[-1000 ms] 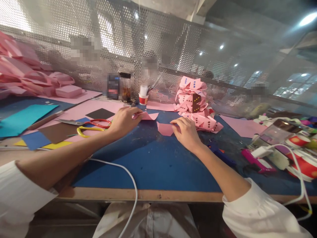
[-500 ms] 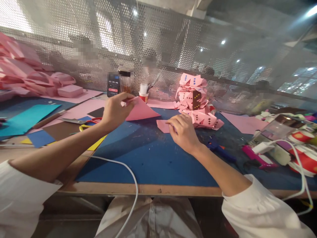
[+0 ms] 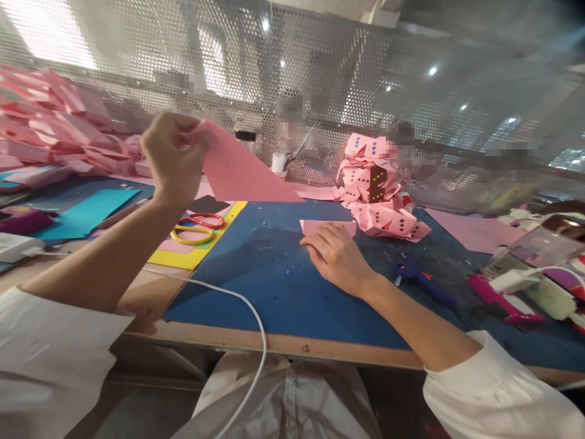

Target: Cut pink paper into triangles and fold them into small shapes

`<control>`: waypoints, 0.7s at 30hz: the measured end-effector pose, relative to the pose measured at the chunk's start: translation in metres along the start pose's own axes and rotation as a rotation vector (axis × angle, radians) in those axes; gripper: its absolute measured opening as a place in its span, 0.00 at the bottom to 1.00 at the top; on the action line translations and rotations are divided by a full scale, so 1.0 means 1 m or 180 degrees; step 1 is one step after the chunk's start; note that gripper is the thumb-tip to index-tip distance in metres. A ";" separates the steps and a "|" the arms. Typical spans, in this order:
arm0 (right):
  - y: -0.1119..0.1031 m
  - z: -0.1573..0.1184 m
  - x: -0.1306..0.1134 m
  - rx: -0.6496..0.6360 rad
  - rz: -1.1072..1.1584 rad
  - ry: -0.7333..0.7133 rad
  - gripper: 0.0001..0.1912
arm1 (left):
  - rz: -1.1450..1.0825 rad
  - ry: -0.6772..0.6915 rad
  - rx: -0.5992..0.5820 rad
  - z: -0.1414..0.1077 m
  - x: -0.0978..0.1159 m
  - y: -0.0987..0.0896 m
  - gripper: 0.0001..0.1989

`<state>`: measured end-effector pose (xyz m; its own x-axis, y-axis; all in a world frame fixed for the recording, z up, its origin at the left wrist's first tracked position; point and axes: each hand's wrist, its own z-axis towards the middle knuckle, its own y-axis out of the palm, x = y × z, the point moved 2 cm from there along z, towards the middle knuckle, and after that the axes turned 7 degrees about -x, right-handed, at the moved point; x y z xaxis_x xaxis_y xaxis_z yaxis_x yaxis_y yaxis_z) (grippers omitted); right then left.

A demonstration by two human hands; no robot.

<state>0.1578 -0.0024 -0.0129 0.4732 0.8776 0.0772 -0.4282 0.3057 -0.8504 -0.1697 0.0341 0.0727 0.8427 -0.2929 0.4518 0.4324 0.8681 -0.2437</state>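
My left hand (image 3: 176, 155) is raised on the left, pinching one corner of a pink paper sheet (image 3: 249, 167) that hangs slanting to the right. My right hand (image 3: 336, 253) rests low over the blue mat with its fingers curled together. They are against a small folded pink paper piece (image 3: 325, 226), partly hidden behind the knuckles. Just behind stands a stack of pink folded paper dice (image 3: 372, 180) with dark and blue dots.
Scissors (image 3: 194, 227) with red and yellow handles lie on coloured paper at left. A blue glue gun (image 3: 425, 280) and a magenta tool (image 3: 503, 299) lie at right. Pink paper boxes (image 3: 68, 128) pile up at far left. A white cable (image 3: 247, 299) crosses the table's front edge.
My left hand has risen and moved left, lifting the pink sheet off the mat. My right hand stays low by the small folded piece, which now shows above the knuckles.
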 end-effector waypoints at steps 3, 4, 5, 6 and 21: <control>0.001 0.000 0.002 -0.0012 0.0040 0.0041 0.12 | 0.0138 -0.0032 0.0299 0.014 -0.008 -0.010 0.10; 0.001 0.000 0.002 -0.0019 0.0054 0.0051 0.12 | 0.0133 -0.0029 0.0343 0.016 -0.010 -0.012 0.10; 0.001 -0.001 0.002 -0.0022 0.0064 0.0054 0.12 | 0.0134 -0.0011 0.0356 0.016 -0.013 -0.014 0.10; 0.001 -0.001 0.002 -0.0021 0.0071 0.0048 0.12 | 0.0157 0.0024 0.0342 0.016 -0.015 -0.015 0.10; 0.005 -0.001 0.003 -0.0090 0.0073 0.0023 0.10 | 0.1303 0.0519 0.0106 0.046 -0.038 -0.055 0.09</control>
<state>0.1577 0.0010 -0.0175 0.4691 0.8815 0.0537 -0.4173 0.2749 -0.8662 -0.2407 0.0155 0.1080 0.9831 0.0207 0.1819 0.0442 0.9374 -0.3454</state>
